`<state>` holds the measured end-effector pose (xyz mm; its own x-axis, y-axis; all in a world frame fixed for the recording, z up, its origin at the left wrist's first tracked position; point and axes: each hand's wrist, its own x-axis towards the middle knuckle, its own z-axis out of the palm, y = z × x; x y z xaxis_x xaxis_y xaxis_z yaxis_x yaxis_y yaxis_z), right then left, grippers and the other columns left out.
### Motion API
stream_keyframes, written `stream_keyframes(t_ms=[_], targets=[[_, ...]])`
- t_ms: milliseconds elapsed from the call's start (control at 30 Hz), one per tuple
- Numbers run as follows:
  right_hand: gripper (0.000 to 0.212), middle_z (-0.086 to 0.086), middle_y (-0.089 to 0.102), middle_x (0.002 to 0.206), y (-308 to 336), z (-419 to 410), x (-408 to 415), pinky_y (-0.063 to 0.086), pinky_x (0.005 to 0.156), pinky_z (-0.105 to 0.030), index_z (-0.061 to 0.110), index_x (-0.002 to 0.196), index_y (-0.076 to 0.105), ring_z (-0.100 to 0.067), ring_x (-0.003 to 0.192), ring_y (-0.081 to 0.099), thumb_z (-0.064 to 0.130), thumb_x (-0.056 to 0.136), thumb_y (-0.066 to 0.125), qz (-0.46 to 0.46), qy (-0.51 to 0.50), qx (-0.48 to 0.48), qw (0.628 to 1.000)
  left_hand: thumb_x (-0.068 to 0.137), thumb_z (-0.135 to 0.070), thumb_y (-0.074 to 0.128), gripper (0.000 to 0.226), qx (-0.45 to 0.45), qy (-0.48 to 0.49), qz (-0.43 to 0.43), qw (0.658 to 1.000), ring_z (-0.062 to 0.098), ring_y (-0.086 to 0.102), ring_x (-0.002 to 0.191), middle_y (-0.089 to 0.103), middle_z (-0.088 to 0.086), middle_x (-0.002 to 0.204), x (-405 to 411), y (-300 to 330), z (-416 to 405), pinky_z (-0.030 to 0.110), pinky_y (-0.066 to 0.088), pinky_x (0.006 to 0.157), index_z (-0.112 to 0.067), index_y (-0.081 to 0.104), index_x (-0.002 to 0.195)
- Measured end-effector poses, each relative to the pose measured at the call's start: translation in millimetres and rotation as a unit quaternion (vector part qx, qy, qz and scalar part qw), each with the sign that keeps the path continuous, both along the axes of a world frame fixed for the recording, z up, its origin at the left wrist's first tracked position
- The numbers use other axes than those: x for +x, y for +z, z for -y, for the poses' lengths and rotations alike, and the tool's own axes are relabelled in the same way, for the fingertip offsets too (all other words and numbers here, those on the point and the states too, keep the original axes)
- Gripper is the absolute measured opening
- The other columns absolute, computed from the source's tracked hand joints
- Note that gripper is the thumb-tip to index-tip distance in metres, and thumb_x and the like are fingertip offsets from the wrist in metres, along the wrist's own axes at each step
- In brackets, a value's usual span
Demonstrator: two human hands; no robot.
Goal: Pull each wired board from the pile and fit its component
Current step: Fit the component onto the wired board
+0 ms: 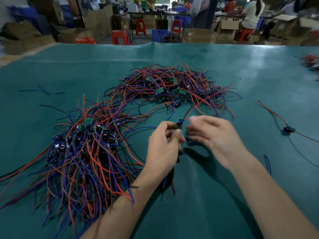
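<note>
- The left hand (164, 145) is pinching a wired board (179, 125) above the surface (241, 69), near its front-centre.
- The right hand (212, 133), blurred, is hovering beside it, grip apparently wide and holding nothing.
- Risk: the board's red lead (203, 101) is trailing into the pile (172, 87); a snag there could be dragging neighbouring boards along.

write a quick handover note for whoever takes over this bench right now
Left hand pinches one small wired board above the green mat; its red wire runs back to the far pile.
Right hand is open and blurred beside the board, holding nothing visible.
Near pile lies left of the hands; one separate wired board lies to the right.
Fitted or not: cannot tell. Both piles remain.
</note>
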<state>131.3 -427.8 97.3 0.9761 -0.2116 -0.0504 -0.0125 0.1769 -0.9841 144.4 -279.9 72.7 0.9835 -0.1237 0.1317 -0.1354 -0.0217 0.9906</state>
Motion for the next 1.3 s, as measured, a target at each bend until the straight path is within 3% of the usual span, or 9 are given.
stream_keyframes(t_ms=[133, 367, 467, 533, 700, 867, 967, 1133, 1300], targets=[[0.012, -0.002, 0.076, 0.076, -1.5, -11.0, -0.3, 0.056, 0.061, -0.022, 0.019, 0.074, 0.079, -0.011, 0.068, 0.068, 0.009, 0.081, 0.081, 0.084, -0.018, -0.155, 0.984, 0.099, -0.013, 0.062, 0.013, 0.033, -0.028, 0.01, 0.999, 0.012, 0.051, 0.046, 0.063, -0.004, 0.058, 0.1, -3.1, -0.3, 0.031, 0.048, 0.048, -0.018, 0.062, 0.087], [0.023, 0.006, 0.068, 0.063, 56.9, 13.6, -6.6, 0.048, 0.058, -0.025, 0.017, 0.069, 0.074, -0.013, 0.06, 0.057, 0.007, 0.089, 0.074, 0.202, -0.187, -0.065, 0.959, 0.093, -0.023, 0.061, 0.015, 0.092, -0.105, 0.054, 0.989, 0.012, 0.057, 0.056, 0.063, -0.003, 0.059, -4.5, -0.5, -0.1, 0.028, 0.049, 0.063, -0.023, 0.069, 0.081], [0.027, 0.004, 0.068, 0.062, 104.5, -9.1, -5.6, 0.047, 0.055, -0.027, 0.019, 0.062, 0.074, -0.013, 0.057, 0.059, 0.014, 0.089, 0.074, 0.27, -0.143, -0.023, 0.952, 0.094, -0.017, 0.064, 0.015, 0.138, -0.101, 0.073, 0.983, 0.012, 0.056, 0.06, 0.069, 0.003, 0.067, -4.7, -1.6, 0.3, 0.026, 0.048, 0.066, -0.017, 0.071, 0.081], [0.023, 0.003, 0.068, 0.061, 123.7, -44.7, 3.9, 0.047, 0.051, -0.028, 0.02, 0.064, 0.074, -0.014, 0.055, 0.062, 0.022, 0.087, 0.076, 0.287, -0.051, -0.093, 0.952, 0.095, -0.015, 0.063, 0.015, 0.159, -0.093, 0.077, 0.98, 0.005, 0.054, 0.058, 0.068, 0.0, 0.066, -5.6, -1.1, 0.7, 0.02, 0.045, 0.062, -0.014, 0.071, 0.082], [0.053, -0.001, 0.074, 0.063, 116.7, -127.1, 50.8, 0.054, 0.048, -0.028, 0.005, 0.086, 0.074, -0.015, 0.058, 0.072, 0.054, 0.099, 0.055, 0.131, 0.215, -0.415, 0.874, 0.094, -0.011, 0.062, 0.014, 0.152, -0.074, 0.067, 0.983, 0.008, 0.063, 0.069, 0.071, -0.002, 0.073, -6.9, 1.7, -1.1, 0.023, 0.05, 0.069, -0.015, 0.067, 0.082], [0.016, -0.018, 0.071, 0.104, 74.8, -68.6, 108.6, 0.057, 0.09, -0.039, 0.014, 0.097, 0.073, -0.036, 0.099, 0.069, 0.018, 0.089, 0.059, -0.002, 0.036, -0.646, 0.763, 0.096, -0.014, 0.061, 0.006, 0.144, -0.07, 0.053, 0.986, 0.018, 0.063, 0.073, 0.071, 0.005, 0.077, -6.2, 3.0, 0.3, 0.033, 0.051, 0.074, -0.015, 0.067, 0.094], [0.03, -0.018, 0.065, 0.121, 42.0, -27.5, 123.9, 0.055, 0.091, -0.045, 0.008, 0.115, 0.064, -0.038, 0.107, 0.062, 0.007, 0.086, 0.059, -0.092, 0.035, -0.689, 0.718, 0.094, -0.014, 0.061, 0.008, 0.155, -0.062, 0.06, 0.984, 0.021, 0.064, 0.073, 0.072, 0.006, 0.076, -6.1, 3.0, 0.2, 0.036, 0.053, 0.075, -0.015, 0.068, 0.098], [0.034, -0.004, 0.065, 0.107, 13.8, -6.3, 132.5, 0.048, 0.087, -0.03, 0.018, 0.126, 0.066, -0.028, 0.106, 0.062, 0.027, 0.093, 0.07, -0.039, 0.035, -0.632, 0.773, 0.092, -0.012, 0.057, 0.012, 0.171, -0.062, 0.065, 0.981, 0.026, 0.065, 0.073, 0.072, 0.007, 0.074, -5.7, 2.9, 0.0, 0.04, 0.053, 0.074, -0.018, 0.066, 0.098], [0.014, 0.004, 0.061, 0.081, 15.1, 0.1, 136.0, 0.047, 0.075, -0.029, 0.029, 0.082, 0.066, -0.023, 0.086, 0.064, 0.035, 0.087, 0.078, -0.055, 0.044, -0.587, 0.807, 0.092, -0.011, 0.059, 0.011, 0.164, -0.061, 0.066, 0.982, 0.025, 0.065, 0.072, 0.072, 0.007, 0.074, -4.1, 1.3, 0.5, 0.039, 0.052, 0.074, -0.018, 0.065, 0.098]])
